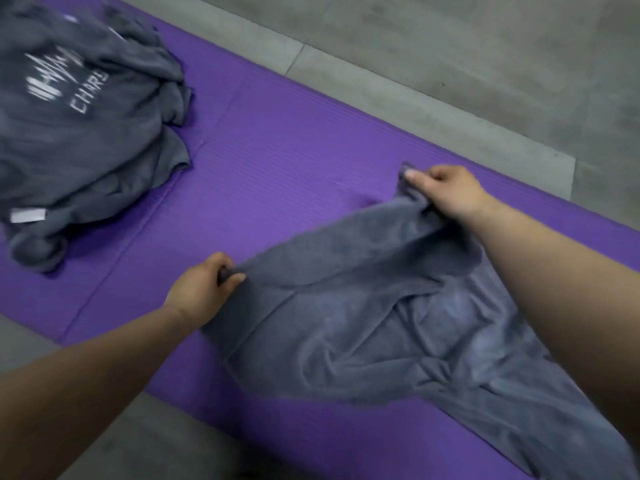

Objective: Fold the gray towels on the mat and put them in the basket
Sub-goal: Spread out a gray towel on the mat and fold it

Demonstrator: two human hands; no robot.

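head view, single frame, some motion blur.

left hand [204,289]: fingers and thumb curled, pinching one corner of a gray towel [363,323]. hand sits low over the purple mat [277,150], near the mat's near edge.

right hand [446,192]: thumb on top, fingers curled under, pinching the opposite corner of the same towel, farther out toward the mat's far edge. a small tip of cloth sticks up past the thumb.

towel: top edge stretched between the two hands, sagging a little in the middle. rest of it lies wrinkled on the mat and trails toward the bottom right of the frame, under the right forearm. its lower end runs out of view, so full extent cannot be told.

pile of gray towels [79,133]: crumpled heap at upper left on the mat, well apart from the held towel. white lettering and a white tag [27,215] show on it; print too blurred to read in full.

open room: a broad strip of bare mat lies between the pile and the held towel. mat's far long edge meets the gray concrete floor [450,46]; floor also shows at lower left beside the near edge.
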